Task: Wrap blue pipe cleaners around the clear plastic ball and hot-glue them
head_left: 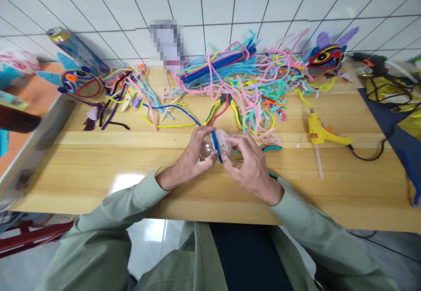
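Between my hands, above the wooden table [158, 159], is a clear plastic ball [207, 149] with whitish, crinkled material on its right side. A blue pipe cleaner [215, 143] lies across its middle. My left hand [194, 155] is closed on the ball's left side, its thumb below and fingers above near the pipe cleaner. My right hand [246, 159] pinches the right side, thumb close to the pipe cleaner's lower end. Just beyond are yellow-and-green handled pliers [237, 114]. A teal-handled tool [272, 148] lies partly hidden behind my right hand.
A pile of coloured pipe cleaners [220, 69] lies along the tiled wall. A yellow glue gun [317, 133] with a cord sits at right. Decorated animal-face pieces [82, 82] stand at both ends, with a drink can [77, 49] at left and a black glue gun [371, 65] far right.
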Available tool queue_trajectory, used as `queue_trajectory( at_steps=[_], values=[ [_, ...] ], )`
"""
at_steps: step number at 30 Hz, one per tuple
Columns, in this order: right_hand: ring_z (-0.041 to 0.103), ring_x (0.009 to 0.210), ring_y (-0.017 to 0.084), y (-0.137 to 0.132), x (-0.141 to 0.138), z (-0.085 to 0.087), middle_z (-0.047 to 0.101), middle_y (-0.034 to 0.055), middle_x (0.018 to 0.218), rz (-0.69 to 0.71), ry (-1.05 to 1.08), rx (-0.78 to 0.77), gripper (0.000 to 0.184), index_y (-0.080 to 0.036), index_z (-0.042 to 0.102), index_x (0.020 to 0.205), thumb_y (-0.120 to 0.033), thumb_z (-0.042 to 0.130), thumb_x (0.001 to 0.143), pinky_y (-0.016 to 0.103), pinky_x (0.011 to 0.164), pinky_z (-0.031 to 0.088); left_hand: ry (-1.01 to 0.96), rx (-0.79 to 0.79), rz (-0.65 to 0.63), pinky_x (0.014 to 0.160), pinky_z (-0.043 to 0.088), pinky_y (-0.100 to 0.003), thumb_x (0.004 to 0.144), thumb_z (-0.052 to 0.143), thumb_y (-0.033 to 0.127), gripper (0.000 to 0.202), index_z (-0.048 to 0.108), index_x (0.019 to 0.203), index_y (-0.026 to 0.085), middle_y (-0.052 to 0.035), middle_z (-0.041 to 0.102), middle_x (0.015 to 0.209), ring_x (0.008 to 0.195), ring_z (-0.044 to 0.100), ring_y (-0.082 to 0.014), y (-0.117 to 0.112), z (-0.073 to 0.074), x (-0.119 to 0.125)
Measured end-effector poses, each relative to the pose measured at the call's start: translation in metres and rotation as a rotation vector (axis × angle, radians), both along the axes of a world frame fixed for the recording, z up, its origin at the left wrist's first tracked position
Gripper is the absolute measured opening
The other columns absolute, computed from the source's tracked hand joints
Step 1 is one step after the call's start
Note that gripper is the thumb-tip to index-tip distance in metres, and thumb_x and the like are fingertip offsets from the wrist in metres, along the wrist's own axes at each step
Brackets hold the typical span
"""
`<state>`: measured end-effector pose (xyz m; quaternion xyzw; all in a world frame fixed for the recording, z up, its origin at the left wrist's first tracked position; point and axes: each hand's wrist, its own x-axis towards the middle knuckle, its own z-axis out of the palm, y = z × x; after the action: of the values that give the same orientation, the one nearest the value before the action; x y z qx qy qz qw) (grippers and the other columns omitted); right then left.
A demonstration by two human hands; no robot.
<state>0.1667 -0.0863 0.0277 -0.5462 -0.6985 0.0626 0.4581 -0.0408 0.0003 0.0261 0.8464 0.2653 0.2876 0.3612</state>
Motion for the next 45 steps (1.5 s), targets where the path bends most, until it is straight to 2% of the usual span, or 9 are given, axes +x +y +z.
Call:
queue_trajectory(
  at_steps=[4,11,17,20,25,33,35,40,45],
  values=[
    [0.074,0.108,0.033,-0.001,-0.001,0.000,0.073,0.0109,0.114,-0.018,0.007,-0.028,0.036,-0.028,0.061,0.126,-0.019,0.070,0.092,0.051,0.087,0.068,0.002,0.054,0.009,0.126,0.050,-0.060,0.104,0.066,0.033,0.064,0.041,0.163,0.024,-0.0193,0.052,0.158,0.155,0.049,-0.0357,-0.004,0.000,0.002],
    [0.073,0.102,0.033,0.002,-0.004,-0.003,0.072,0.0110,0.109,-0.058,-0.058,0.014,0.042,-0.027,0.060,0.126,-0.017,0.069,0.086,0.052,0.085,0.068,0.005,0.056,0.038,0.125,0.051,-0.062,0.105,0.066,0.034,0.065,0.039,0.163,0.025,-0.0201,0.050,0.159,0.156,0.047,-0.0375,-0.009,-0.002,0.005],
    [0.073,0.106,0.034,0.004,-0.001,-0.004,0.074,0.0111,0.112,-0.034,-0.055,0.051,0.037,-0.027,0.061,0.129,-0.020,0.067,0.093,0.055,0.091,0.066,-0.012,0.069,0.037,0.127,0.050,-0.060,0.107,0.063,0.038,0.061,0.042,0.162,0.023,-0.0193,0.052,0.158,0.155,0.048,-0.0355,-0.004,-0.004,0.004],
    [0.073,0.109,0.034,0.004,0.001,-0.004,0.074,0.0119,0.118,0.029,-0.029,0.048,0.040,-0.027,0.061,0.134,-0.020,0.067,0.095,0.053,0.091,0.066,-0.034,0.004,0.043,0.126,0.049,-0.058,0.109,0.061,0.048,0.059,0.044,0.160,0.024,-0.0183,0.053,0.158,0.152,0.051,-0.0344,-0.002,-0.005,0.002],
    [0.072,0.115,0.035,0.004,-0.004,-0.005,0.073,0.0142,0.123,0.004,-0.076,0.093,0.045,-0.024,0.059,0.136,-0.018,0.068,0.091,0.054,0.097,0.064,-0.063,-0.150,0.103,0.110,0.060,-0.048,0.109,0.060,0.061,0.060,0.047,0.156,0.027,-0.0158,0.055,0.152,0.139,0.059,-0.0311,-0.001,-0.008,0.003],
    [0.071,0.102,0.035,0.006,-0.011,-0.009,0.073,0.0138,0.107,-0.119,-0.180,0.122,0.039,-0.019,0.062,0.125,-0.017,0.068,0.087,0.051,0.086,0.064,-0.102,-0.071,0.128,0.115,0.055,-0.049,0.107,0.064,0.061,0.060,0.050,0.154,0.026,-0.0144,0.058,0.147,0.137,0.059,-0.0311,-0.002,-0.016,0.008],
    [0.072,0.103,0.035,0.008,-0.008,-0.010,0.074,0.0136,0.109,-0.105,-0.169,0.133,0.038,-0.020,0.063,0.127,-0.016,0.068,0.089,0.050,0.088,0.064,-0.110,-0.087,0.145,0.115,0.055,-0.049,0.106,0.064,0.060,0.059,0.051,0.153,0.025,-0.0144,0.058,0.147,0.135,0.059,-0.0308,0.000,-0.018,0.009],
    [0.076,0.109,0.030,0.012,0.003,-0.011,0.078,0.0115,0.120,0.039,-0.080,0.163,0.035,-0.024,0.063,0.132,-0.017,0.068,0.099,0.046,0.095,0.065,-0.128,-0.187,0.157,0.105,0.060,-0.044,0.106,0.065,0.054,0.057,0.052,0.154,0.026,-0.0137,0.059,0.147,0.133,0.060,-0.0297,0.004,-0.020,0.010],
    [0.074,0.112,0.032,0.012,0.002,-0.013,0.076,0.0130,0.119,0.006,-0.101,0.155,0.038,-0.023,0.063,0.132,-0.017,0.069,0.095,0.049,0.095,0.065,-0.131,-0.187,0.157,0.105,0.060,-0.043,0.106,0.066,0.052,0.056,0.053,0.154,0.026,-0.0133,0.059,0.146,0.132,0.060,-0.0290,0.004,-0.018,0.009]
  ],
)
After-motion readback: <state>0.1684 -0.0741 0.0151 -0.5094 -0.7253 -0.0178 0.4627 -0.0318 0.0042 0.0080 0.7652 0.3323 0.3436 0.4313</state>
